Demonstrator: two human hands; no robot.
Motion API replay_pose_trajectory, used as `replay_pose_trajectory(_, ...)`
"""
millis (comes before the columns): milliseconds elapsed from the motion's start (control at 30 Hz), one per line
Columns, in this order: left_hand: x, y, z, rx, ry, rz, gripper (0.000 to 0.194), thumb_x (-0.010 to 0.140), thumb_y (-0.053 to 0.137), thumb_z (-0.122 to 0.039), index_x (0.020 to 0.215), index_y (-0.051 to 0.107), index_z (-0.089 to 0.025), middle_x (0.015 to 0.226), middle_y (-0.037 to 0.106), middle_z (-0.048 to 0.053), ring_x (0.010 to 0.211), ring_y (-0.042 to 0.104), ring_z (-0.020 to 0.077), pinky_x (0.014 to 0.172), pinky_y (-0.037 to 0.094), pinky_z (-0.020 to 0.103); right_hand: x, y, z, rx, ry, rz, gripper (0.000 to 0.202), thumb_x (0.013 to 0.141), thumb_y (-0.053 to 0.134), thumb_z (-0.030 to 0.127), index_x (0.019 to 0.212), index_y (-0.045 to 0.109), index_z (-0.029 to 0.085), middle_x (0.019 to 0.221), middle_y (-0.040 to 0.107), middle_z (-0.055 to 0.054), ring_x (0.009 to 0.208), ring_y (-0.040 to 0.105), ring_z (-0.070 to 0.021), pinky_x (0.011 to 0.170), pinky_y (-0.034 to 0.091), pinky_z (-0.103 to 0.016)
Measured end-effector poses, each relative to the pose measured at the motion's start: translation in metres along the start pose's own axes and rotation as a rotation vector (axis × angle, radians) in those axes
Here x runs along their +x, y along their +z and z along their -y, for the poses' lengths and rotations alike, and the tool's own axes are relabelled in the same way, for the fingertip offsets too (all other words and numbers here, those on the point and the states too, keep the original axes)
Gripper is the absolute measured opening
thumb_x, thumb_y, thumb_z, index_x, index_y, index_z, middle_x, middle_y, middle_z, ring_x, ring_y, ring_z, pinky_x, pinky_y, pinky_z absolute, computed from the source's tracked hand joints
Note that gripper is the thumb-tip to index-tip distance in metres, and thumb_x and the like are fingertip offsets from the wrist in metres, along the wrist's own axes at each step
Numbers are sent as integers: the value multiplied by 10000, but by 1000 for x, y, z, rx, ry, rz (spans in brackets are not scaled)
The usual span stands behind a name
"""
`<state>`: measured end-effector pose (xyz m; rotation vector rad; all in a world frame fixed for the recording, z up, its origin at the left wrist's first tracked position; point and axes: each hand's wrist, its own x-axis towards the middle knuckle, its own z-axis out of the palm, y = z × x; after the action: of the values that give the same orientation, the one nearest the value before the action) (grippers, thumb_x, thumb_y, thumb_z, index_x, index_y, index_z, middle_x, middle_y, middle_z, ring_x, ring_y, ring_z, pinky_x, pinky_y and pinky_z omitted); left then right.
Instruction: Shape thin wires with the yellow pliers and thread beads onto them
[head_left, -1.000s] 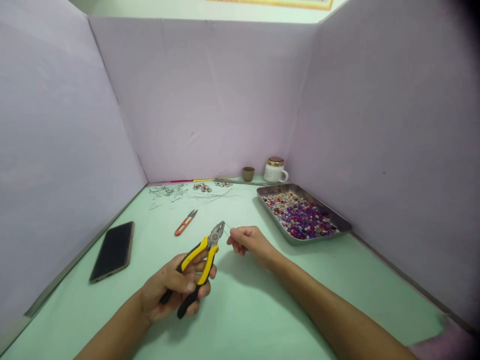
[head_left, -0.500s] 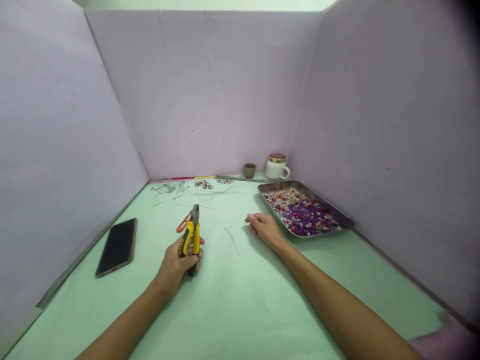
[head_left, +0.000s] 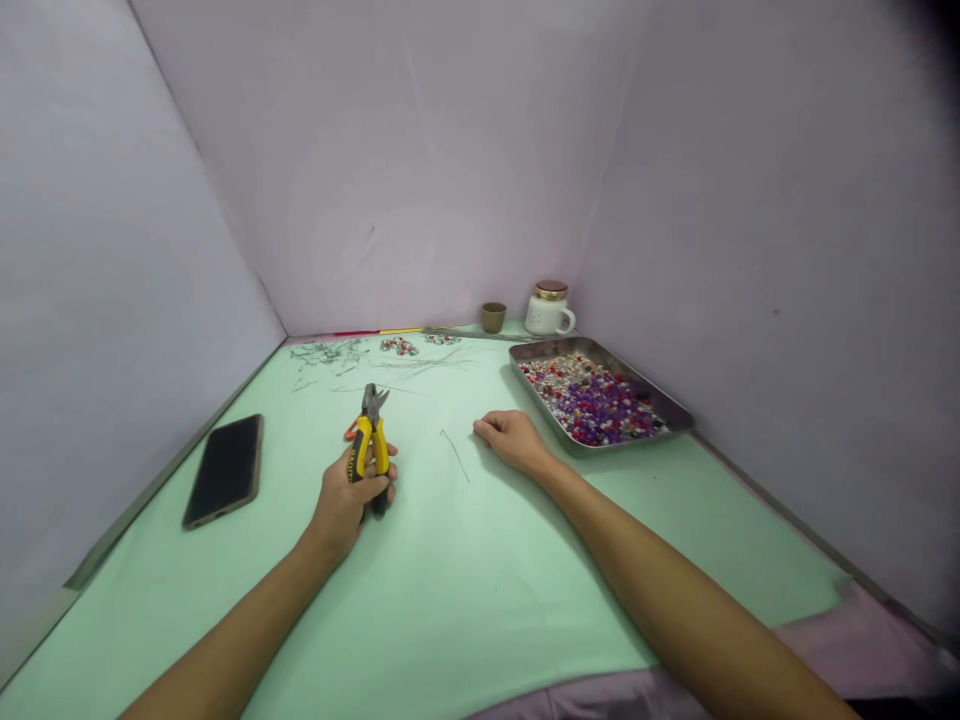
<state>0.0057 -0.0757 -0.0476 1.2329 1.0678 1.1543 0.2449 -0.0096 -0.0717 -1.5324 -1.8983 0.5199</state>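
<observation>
Yellow-and-black pliers (head_left: 371, 445) are in my left hand (head_left: 346, 500), their jaws spread apart and pointing toward the back wall. Partly hidden behind them lies a small orange thing (head_left: 351, 428). My right hand (head_left: 510, 440) rests on the green tabletop beside the bead tray, with its fingers curled closed; whether anything is between the fingertips I cannot make out. Between my hands a thin piece of wire (head_left: 455, 457) lies on the surface, bent at its far end. Neither hand touches it.
To the right is a metal tray (head_left: 660, 420) of mixed beads. A phone (head_left: 225, 470) lies at left. Loose wire pieces (head_left: 326, 352) and beaded pieces (head_left: 399, 346) are at the back, near a small cup (head_left: 493, 317) and a lidded white mug (head_left: 548, 312). Walls enclose three sides.
The pliers' jaws have opened in my left hand. The view has tilted down slightly, so everything sits higher in the picture. My right hand stays by the tray.
</observation>
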Motion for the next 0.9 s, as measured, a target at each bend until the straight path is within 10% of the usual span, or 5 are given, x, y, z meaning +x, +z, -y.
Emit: replay_pose_trajectory(900,-3,0,-2,48,7,-9,311,649,492,-111,956,494,-161,702,531,-4,531,513,115,489,353,233,-3,-2,8,-73,7,27,310,782,425,351,635,635,178,603,615,-25,572,502,-133,532,299,-216)
